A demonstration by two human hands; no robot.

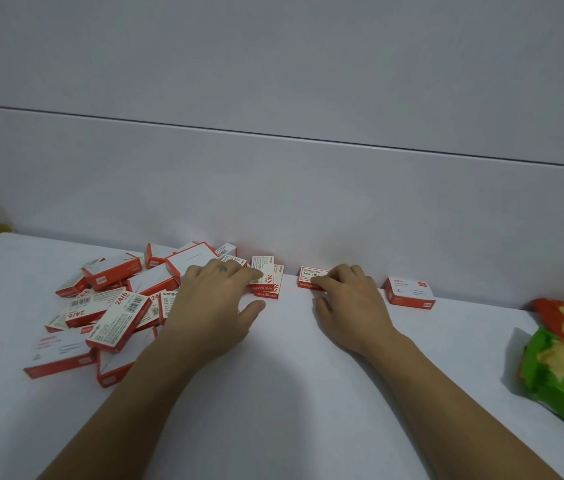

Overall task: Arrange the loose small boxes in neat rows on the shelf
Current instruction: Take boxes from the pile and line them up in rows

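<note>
R hand maybe pinching box, pile left

Dim, flat, bluish light casts only faint shadows on the shelf; the wall seam bows, edges soft.

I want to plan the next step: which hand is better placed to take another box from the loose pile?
The left hand: it lies right beside the pile. The right hand grips a separate box by the wall, on the side away from the pile.
</note>
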